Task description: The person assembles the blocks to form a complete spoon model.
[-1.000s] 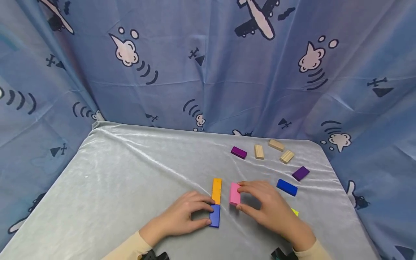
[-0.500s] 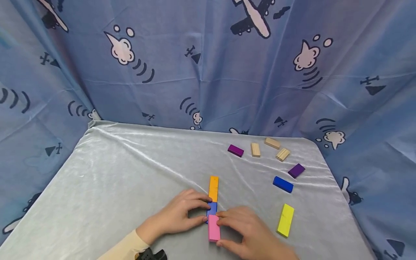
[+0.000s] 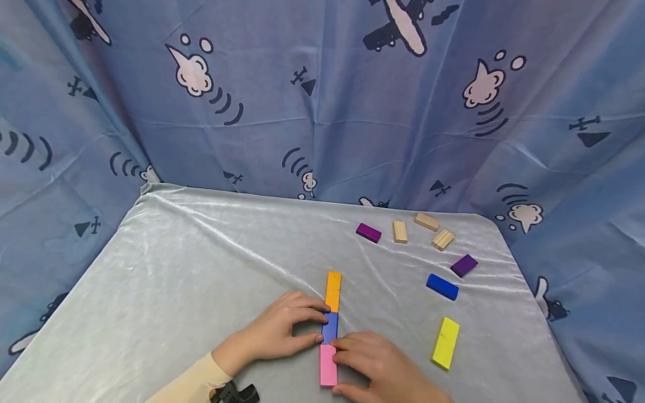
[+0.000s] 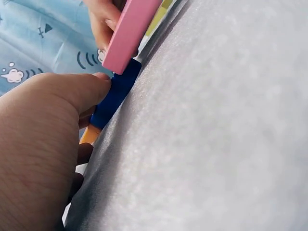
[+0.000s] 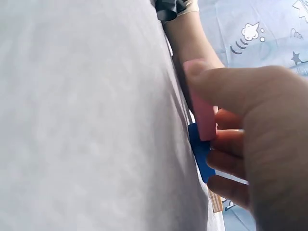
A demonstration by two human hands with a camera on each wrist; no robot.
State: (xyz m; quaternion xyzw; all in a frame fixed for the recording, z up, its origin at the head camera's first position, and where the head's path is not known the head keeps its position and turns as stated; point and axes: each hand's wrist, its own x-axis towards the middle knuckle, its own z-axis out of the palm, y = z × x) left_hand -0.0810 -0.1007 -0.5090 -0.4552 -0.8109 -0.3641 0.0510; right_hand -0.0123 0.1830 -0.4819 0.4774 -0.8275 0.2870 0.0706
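An orange block [image 3: 333, 292], a blue block [image 3: 330, 329] and a pink block [image 3: 328, 366] form a straight line in the head view, orange farthest away. My right hand [image 3: 377, 366] pinches the pink block from its right side, thumb near one end and fingertips near the other. In the left wrist view, the pink block's end overlaps the end of the blue block [image 4: 115, 94]. My left hand [image 3: 284, 327] holds the blue block from the left, thumb at its near corner and fingers by the joint with the orange block.
To the right lie a yellow block [image 3: 445, 343], a darker blue block [image 3: 442, 286] and a purple block [image 3: 464, 265]. Farther back are another purple block [image 3: 369, 232] and three plain wooden blocks [image 3: 400, 232]. A blue patterned curtain [image 3: 262, 101] hangs behind the grey cloth [image 3: 201, 268].
My right hand has carried the pink block left and toward me, from beside the orange and blue blocks to the near end of their line. The left hand has stayed at the blue block.
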